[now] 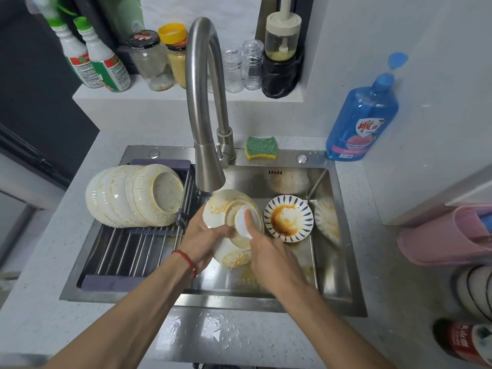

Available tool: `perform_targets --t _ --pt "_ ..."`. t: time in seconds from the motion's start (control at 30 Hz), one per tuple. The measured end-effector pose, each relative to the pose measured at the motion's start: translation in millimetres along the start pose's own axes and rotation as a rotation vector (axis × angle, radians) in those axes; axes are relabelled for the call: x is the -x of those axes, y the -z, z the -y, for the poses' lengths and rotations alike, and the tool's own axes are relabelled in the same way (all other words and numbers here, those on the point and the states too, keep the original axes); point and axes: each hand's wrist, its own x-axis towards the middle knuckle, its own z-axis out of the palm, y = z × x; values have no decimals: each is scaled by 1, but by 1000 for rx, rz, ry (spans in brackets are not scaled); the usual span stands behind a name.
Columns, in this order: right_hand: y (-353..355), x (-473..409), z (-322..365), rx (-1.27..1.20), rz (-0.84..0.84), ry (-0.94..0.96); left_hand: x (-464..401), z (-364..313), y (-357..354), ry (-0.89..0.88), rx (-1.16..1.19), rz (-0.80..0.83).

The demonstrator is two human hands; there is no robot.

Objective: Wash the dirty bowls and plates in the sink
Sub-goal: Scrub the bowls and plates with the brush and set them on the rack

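The left hand (202, 235) gripped a dirty bowl (231, 225) while the right hand (266, 249) pinched a white pad (243, 221) inside it; at nine o'clock stacked bowls (133, 195) and at three o'clock a plate (288, 218) looked unwashed.

Just one cam here, strapped to my head, wide-angle, looking forward and down over the sink (343, 235). It sits close above my forearms, and the shelf (186, 95) behind the faucet (202, 102) fills the top edge.
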Motion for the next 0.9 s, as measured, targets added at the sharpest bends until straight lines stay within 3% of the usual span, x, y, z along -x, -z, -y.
perform_targets --t 0.17,0.33,0.47,0.53,0.63,0.73,0.83,0.9 --pt "2 -8 -19 24 -13 -96 2 5 1 11 -43 4" --pt "-9 3 -4 33 -20 29 1 3 5 59 -28 6" --pt "-10 -3 -30 49 0 -84 3 5 4 63 -57 19" --pt "-12 -5 -20 44 -36 -47 1 5 1 66 -78 24" --pt "-17 7 -16 -28 -44 57 -4 -1 4 79 -95 37" --pt "-12 2 -44 -118 -88 -1 -10 -7 6 92 -169 56" --pt "0 -16 -60 -314 -243 -42 -16 -17 2 48 -377 166" --pt "12 -27 -60 -461 -242 -27 -17 -28 -5 39 -496 264"
